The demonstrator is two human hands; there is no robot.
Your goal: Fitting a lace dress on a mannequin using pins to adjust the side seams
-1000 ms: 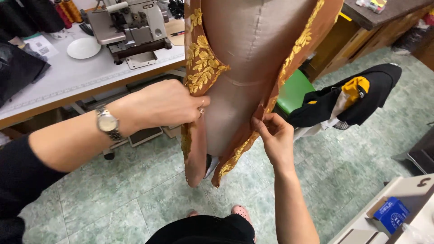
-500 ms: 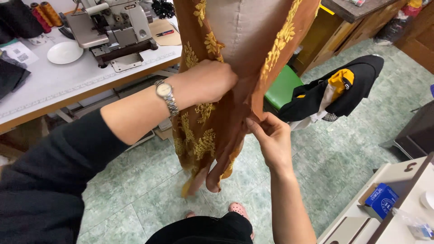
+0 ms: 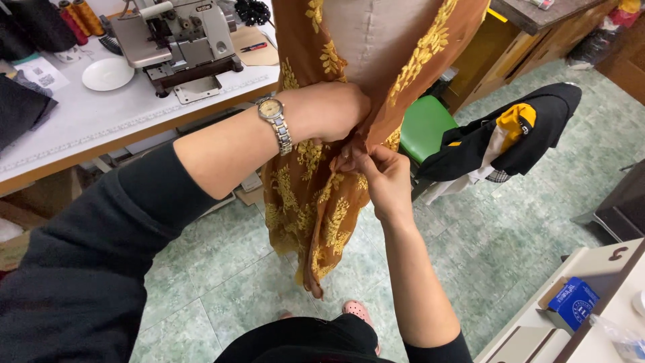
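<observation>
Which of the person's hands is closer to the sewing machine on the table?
Left. The left hand grips the brown embroidered fabric just right of the sewing machine; the right hand is lower, farther away.

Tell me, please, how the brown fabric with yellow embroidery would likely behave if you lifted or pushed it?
The brown fabric is probably floppy: it hangs off the dress form in soft folds and bunches where the left hand and right hand pinch it. It looks thin, so likely light. Pushed, it would probably swing rather than resist.
</observation>
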